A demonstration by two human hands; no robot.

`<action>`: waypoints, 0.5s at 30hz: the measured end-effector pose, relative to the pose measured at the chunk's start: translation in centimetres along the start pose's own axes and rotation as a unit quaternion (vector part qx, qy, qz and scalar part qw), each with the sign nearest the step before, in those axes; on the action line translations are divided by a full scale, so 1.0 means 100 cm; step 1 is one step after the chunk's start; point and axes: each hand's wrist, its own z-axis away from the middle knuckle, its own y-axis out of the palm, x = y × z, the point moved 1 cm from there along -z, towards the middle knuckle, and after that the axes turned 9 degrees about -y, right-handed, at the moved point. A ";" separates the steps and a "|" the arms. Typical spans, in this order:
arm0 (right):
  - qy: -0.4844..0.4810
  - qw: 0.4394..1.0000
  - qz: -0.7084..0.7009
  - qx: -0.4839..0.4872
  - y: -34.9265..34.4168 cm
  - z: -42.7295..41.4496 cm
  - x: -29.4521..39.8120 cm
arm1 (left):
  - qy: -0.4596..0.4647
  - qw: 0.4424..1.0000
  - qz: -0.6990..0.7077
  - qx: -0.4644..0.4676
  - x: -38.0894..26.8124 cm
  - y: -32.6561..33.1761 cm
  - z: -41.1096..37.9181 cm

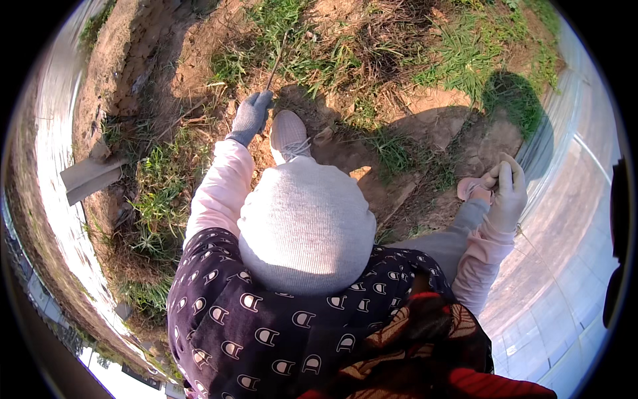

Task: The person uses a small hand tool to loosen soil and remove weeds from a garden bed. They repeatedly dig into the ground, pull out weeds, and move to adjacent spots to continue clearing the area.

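Observation:
My left hand (250, 117), in a grey knit glove, is closed around a thin dark rod (277, 62) that points away over the grass. Close beside it is a pale lace-up shoe (289, 132), below a rounded light grey ribbed knit surface (306, 224), apparently my bent knee. My right hand (506, 194), in a pale glove, is at the far right beside a pink shoe (468, 188). Its fingers are bent and close together; whether anything is between them cannot be told. The rod's far end is partly lost among the grass (319, 62).
Dry brown stems (398, 40) lie among grass and bare soil ahead. An earth ridge (112, 65) runs along the left, with a grey angular block or beam (92, 179) beside it. Translucent plastic sheeting (553, 239) covers the right side; bright sheeting (52, 129) borders the far left.

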 end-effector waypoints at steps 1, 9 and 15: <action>-0.014 1.000 0.014 0.015 -0.001 0.003 -0.001 | -0.001 1.000 0.000 0.000 0.000 0.000 -0.001; 0.062 0.997 -0.039 -0.027 -0.003 0.012 0.000 | 0.055 0.996 -0.064 -0.001 -0.040 0.019 -0.029; 0.148 0.980 -0.114 -0.068 0.014 -0.009 0.012 | 0.087 0.992 -0.087 -0.039 -0.037 0.021 -0.032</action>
